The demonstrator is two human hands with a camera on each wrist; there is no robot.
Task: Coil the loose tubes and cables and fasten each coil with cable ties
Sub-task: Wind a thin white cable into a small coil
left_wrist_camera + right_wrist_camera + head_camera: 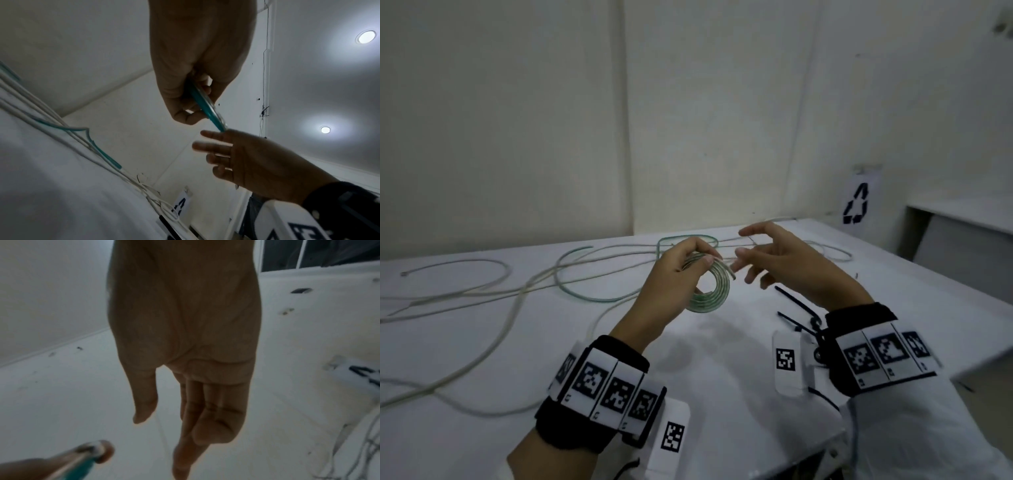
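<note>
My left hand (690, 260) pinches a small coil of clear green tube (714, 296) above the white table (722, 370); the coil hangs below the fingers. The left wrist view shows the coil (205, 107) edge-on between thumb and fingers of that hand (193, 104). My right hand (751, 255) hovers just right of the coil with its fingers spread and straight, holding nothing; in the right wrist view the hand (176, 426) is empty. Black cable ties (792, 301) lie on the table under the right wrist. Loose white cables (510, 308) and a green tube (575, 291) sprawl to the left.
A wall stands close behind the table. A recycling sign (858, 204) hangs at the back right beside a grey shelf (962, 236). More thin cable (828, 251) lies behind the right hand. The table's right edge runs diagonally near my right forearm.
</note>
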